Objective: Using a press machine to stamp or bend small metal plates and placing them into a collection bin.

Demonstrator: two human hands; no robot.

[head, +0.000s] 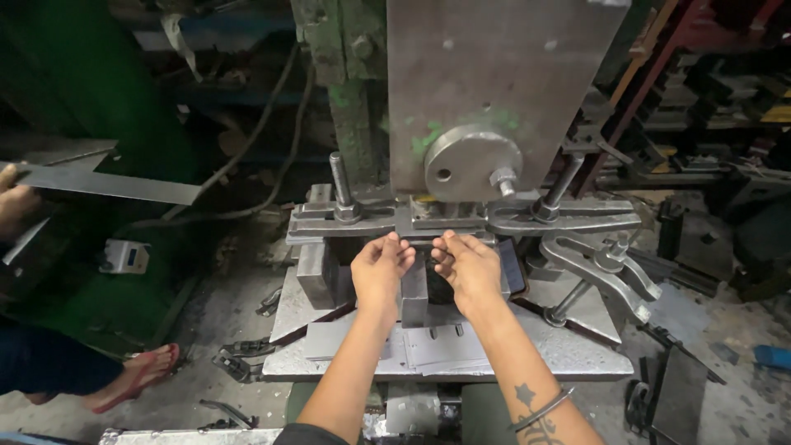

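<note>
The grey steel press (486, 82) stands tall in front of me, its bed plate (577, 350) spread flat below. On it, near my wrists, lie thin metal blanks (441, 346), long axis left to right. My left hand (381, 265) and right hand (464, 262) curl at the die opening; what they pinch I cannot tell.

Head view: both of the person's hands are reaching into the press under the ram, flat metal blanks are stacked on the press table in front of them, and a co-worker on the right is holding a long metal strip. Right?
Not quite. The co-worker's hand with the long metal strip is on the left, not the right, as the head view shows. The rest holds: the left hand and right hand reach under the ram, and flat blanks lie on the press table.
</note>
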